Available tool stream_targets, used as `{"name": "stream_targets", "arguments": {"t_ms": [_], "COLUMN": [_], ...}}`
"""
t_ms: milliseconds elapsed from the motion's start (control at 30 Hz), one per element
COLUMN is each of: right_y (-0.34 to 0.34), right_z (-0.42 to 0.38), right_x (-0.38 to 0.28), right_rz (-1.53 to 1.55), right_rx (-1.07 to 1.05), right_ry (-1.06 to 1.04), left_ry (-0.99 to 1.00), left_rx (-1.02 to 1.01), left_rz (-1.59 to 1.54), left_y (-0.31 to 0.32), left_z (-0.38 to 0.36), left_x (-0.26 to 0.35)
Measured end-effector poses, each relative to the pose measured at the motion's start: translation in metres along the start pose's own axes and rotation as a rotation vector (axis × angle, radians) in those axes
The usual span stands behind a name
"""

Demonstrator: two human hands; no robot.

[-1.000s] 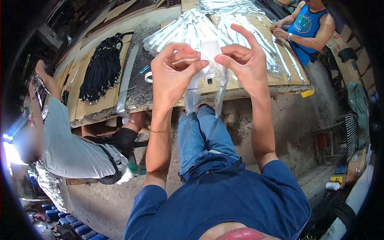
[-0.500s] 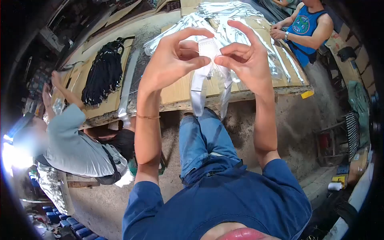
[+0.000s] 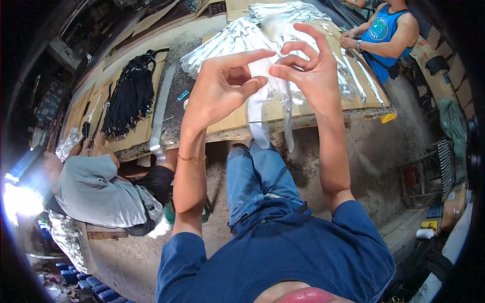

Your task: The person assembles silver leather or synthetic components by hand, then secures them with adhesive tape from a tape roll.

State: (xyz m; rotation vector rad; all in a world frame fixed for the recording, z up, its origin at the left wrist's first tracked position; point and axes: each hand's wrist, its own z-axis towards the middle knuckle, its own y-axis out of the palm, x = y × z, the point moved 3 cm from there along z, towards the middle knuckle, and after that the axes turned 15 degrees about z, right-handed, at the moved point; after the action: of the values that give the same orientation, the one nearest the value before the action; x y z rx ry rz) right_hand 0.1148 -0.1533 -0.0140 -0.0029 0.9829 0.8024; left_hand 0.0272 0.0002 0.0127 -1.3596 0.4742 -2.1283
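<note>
— How do we hold our hands?

— Both raised in front of us, forearms upright, elbows bent above our blue-jeaned knee. Our left hand (image 3: 222,86) has its thumb and forefinger pinched on the top of a clear plastic sleeve (image 3: 268,101), the forefinger stretched out long over it. Our right hand (image 3: 308,70) meets it from the other side, fingers (image 3: 283,70) closed on the same upper edge, the remaining ones fanned upward.

— And the sleeve itself?

— It hangs down between our two hands, with something white inside it, its loose lower ends dangling in front of the edge of the worktop (image 3: 227,121). What the white piece is, we cannot tell.

— What lies on that surface?

— A heap of filled clear packets (image 3: 237,38) spreads just behind our hands — over cardboard sheets. Further left a bundle of black straps (image 3: 131,93) rests on more cardboard, with a long silvery strip (image 3: 159,108) beside it.

— And the room?

— A rough concrete floor, cluttered shelves at the sides. A person in a grey shirt (image 3: 96,192) leans at the worktop to our left; another in a blue sleeveless top (image 3: 386,33) works at its far end on the right.
</note>
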Motion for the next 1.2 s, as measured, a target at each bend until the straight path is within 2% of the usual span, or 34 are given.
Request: {"name": "stream_targets", "arguments": {"t_ms": [100,300,367,467,633,800,867,900,967,1000,1100,1167,1200], "right_y": [-0.004,-0.003,-0.002,0.001,0.007,0.012,0.018,0.021,0.023,0.023,0.018,0.014,0.012], "right_z": [0.004,0.000,0.000,-0.006,-0.018,-0.013,-0.012,-0.012,-0.010,-0.008,-0.003,0.000,0.001], "right_x": [-0.001,0.000,0.001,0.000,-0.003,-0.003,-0.004,-0.007,-0.008,-0.007,-0.003,-0.005,-0.006], "right_rz": [0.083,0.163,0.166,0.210,0.000,-0.039,-0.053,-0.098,-0.143,-0.095,-0.041,-0.034,0.003], "right_rx": [-0.008,-0.046,-0.052,-0.027,0.002,0.030,0.040,0.072,0.103,0.083,0.072,0.077,0.051], "right_ry": [0.004,-0.009,-0.002,0.013,0.017,0.013,-0.025,-0.051,-0.075,-0.090,-0.121,-0.138,-0.125], "left_ry": [0.029,0.118,0.201,0.187,0.174,0.131,0.134,0.133,0.040,0.040,0.040,0.057,0.055], "left_rx": [-0.032,-0.093,-0.056,0.028,0.077,0.056,0.195,0.196,0.343,0.342,0.380,0.302,0.261], "left_rz": [-0.009,-0.228,-0.202,-0.203,-0.162,-0.094,-0.226,-0.225,-0.029,-0.028,-0.120,-0.501,-0.551], "left_y": [0.002,0.005,0.004,0.008,0.006,0.007,0.008,0.009,0.008,0.008,0.008,0.004,0.002], "left_z": [0.006,0.015,0.017,0.017,0.014,0.013,0.010,0.009,0.006,0.005,0.003,0.002,0.000], "left_x": [-0.007,-0.022,-0.021,-0.030,-0.030,-0.022,-0.009,-0.006,-0.005,-0.005,-0.007,-0.015,-0.018]}}
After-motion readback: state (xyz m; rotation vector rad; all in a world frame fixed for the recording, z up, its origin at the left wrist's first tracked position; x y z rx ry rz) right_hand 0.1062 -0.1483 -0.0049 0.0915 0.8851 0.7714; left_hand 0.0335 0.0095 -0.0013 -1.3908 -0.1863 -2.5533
